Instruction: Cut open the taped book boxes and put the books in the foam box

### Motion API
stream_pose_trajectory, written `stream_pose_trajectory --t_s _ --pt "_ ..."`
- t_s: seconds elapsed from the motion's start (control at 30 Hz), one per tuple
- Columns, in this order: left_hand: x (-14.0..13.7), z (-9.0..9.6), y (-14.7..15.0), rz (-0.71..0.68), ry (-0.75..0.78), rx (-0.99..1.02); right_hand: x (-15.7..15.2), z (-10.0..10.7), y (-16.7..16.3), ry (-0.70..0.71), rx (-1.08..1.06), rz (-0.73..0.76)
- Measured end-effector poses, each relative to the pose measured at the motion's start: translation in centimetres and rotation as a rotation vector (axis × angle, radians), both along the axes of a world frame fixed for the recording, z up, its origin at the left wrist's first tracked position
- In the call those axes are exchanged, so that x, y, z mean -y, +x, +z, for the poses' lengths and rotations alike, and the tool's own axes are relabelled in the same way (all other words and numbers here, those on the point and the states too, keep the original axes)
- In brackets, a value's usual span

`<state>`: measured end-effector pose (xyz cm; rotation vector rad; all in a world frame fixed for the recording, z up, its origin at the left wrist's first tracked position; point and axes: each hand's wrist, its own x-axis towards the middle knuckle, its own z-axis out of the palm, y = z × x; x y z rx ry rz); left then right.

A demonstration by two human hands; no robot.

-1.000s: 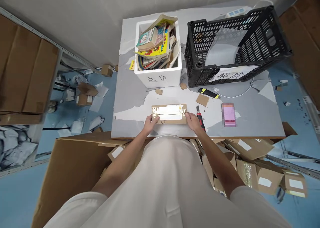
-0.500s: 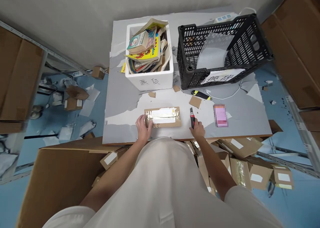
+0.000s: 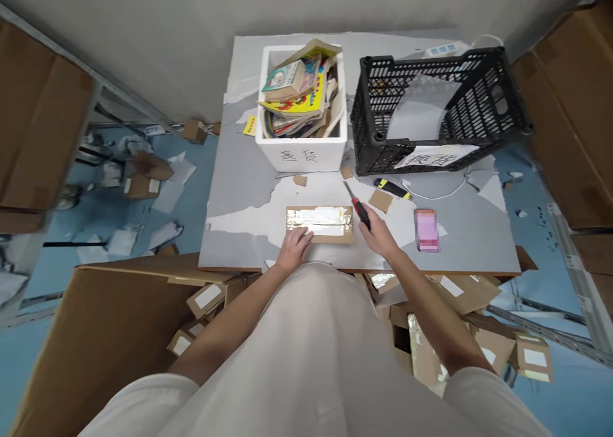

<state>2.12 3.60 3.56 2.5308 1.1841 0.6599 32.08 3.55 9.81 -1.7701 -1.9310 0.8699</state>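
A narrow taped cardboard box (image 3: 342,231) with a white label lies flat near the table's front edge. My left hand (image 3: 295,248) grips its near left side, fingers over the top. To the right of the box, my right hand (image 3: 378,232) is closed around a red and black utility knife (image 3: 359,211). The knife's blade is out and points up and to the left, above the table and clear of the box. A second utility knife (image 3: 393,188), black and yellow, lies beyond my right hand, close to a loose piece of cardboard (image 3: 380,200).
Behind the box stand a white foam box (image 3: 301,156) full of books and a black plastic crate (image 3: 366,149) holding a translucent sheet. A pink phone-like item (image 3: 426,230) lies at right. Below the table are a large open carton (image 3: 105,335) and several parcels (image 3: 479,335).
My right hand has lifted the utility knife up and left, tilting its blade towards the left. My left hand has shifted right along the box's near side. The view has moved slightly.
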Motion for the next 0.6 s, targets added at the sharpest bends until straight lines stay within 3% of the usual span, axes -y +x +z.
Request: stream_pose_trajectory --t_s 0.17,0.27,0.4,0.6 --pt "0.2 0.1 0.1 -0.014 0.013 0.021 -3.0 3.8 -5.3 -0.106 0.279 0.535" --pt "0.3 0.0 0.1 -0.016 -0.008 0.040 -4.6 4.7 -7.4 -0.140 0.466 0.730" --pt "0.3 -0.1 -0.2 -0.031 -0.032 0.065 -5.7 5.5 -8.7 -0.148 0.561 0.802" --pt "0.2 -0.8 -0.7 -0.048 -0.028 0.128 -5.7 6.1 -9.9 -0.160 0.678 0.797"
